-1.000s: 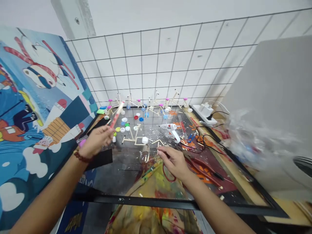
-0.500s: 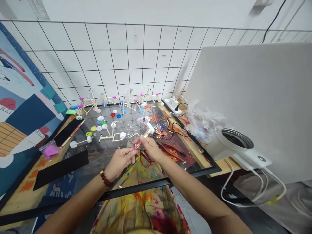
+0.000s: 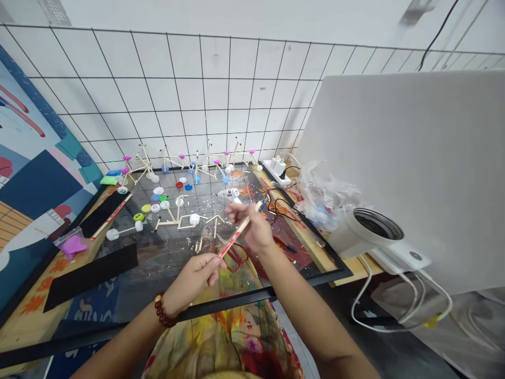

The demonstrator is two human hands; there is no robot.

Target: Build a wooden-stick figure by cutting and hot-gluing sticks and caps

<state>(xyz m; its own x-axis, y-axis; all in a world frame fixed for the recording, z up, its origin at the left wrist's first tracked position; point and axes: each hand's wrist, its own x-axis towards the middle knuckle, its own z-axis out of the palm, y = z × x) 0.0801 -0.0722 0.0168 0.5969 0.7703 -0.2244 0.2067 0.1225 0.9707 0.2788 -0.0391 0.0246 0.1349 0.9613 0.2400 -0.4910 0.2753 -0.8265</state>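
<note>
Wooden chopsticks in a red-and-white paper sleeve [image 3: 233,238] slant up to the right over the table's near part. My left hand [image 3: 199,271], with a beaded bracelet at its wrist, pinches their lower end. Around the upper end is my right hand [image 3: 256,231], its fingers apart and the sticks crossing in front of its palm; whether it touches them is hard to see. Just below the sticks lie red-handled scissors [image 3: 236,257], partly covered by them. Red-handled pliers [image 3: 287,245] lie right of my right hand. A white glue gun [image 3: 229,193] rests beyond it.
Small stick models [image 3: 209,163] with coloured caps line the back wall. Loose bottle caps [image 3: 158,199] and a stick frame with white wheels [image 3: 177,221] lie mid-table. At right are a power strip [image 3: 276,171], plastic bags [image 3: 327,195] and a white cylinder [image 3: 365,231] with cables.
My right hand has loosened its pinch and spread its fingers, moving slightly right along the chopsticks. My left hand has shifted lower, and more of the sleeve and scissors shows.
</note>
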